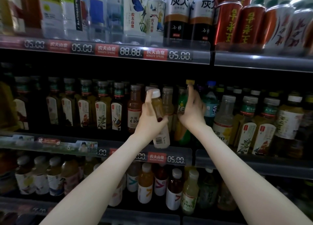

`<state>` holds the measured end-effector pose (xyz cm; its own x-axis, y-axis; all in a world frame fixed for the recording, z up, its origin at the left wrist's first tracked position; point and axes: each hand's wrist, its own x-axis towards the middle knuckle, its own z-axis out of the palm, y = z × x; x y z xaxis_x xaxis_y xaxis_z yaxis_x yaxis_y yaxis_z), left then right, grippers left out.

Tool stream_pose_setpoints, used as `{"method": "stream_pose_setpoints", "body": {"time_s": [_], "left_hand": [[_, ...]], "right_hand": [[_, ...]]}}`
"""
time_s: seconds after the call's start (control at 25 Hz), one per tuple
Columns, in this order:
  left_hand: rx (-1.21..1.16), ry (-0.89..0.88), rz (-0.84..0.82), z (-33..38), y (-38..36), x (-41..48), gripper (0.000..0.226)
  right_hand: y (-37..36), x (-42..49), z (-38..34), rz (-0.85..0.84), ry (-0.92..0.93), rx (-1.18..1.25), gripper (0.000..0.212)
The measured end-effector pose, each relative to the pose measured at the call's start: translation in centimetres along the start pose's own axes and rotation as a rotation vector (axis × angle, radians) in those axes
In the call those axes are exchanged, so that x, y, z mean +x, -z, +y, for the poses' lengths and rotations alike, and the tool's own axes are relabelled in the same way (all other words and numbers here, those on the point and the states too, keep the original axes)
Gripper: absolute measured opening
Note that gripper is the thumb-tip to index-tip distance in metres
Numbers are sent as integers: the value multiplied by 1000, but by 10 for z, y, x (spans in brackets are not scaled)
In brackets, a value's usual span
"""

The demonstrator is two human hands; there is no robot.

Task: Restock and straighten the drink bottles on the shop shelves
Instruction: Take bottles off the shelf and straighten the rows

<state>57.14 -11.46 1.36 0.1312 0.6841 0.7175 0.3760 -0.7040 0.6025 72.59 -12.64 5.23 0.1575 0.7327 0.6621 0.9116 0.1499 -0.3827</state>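
At the front of the middle shelf, the juice bottle hangs nearly upright, white cap up and tipped a little left, its base just over the shelf lip. The left hand has its grip clamped round the bottle's middle. Just to the right stands a green bottle. The right hand lies against it, fingers up along its neck; whether that grip closes I cannot tell. The bottle's row looks to lie straight behind it, so the left hand should push it back.

Middle shelf bottles packed tight; free room only above caps, under upper price rail.
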Motion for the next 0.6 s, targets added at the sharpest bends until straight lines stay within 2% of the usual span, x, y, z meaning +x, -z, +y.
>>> {"method": "stream_pose_setpoints", "body": {"time_s": [0.12,0.24,0.44,0.6], "left_hand": [[-63,46,35,-9,13,1,106],[-140,109,104,-7,24,-4,101],[-57,-153,296,4,28,-29,79],[-120,-302,416,37,49,-31,76]], "right_hand": [[8,13,-9,59,-149,110,109],[16,16,-15,57,-179,28,94],[26,-24,-19,-32,-7,282,63],[46,-53,-21,90,40,297,57]]}}
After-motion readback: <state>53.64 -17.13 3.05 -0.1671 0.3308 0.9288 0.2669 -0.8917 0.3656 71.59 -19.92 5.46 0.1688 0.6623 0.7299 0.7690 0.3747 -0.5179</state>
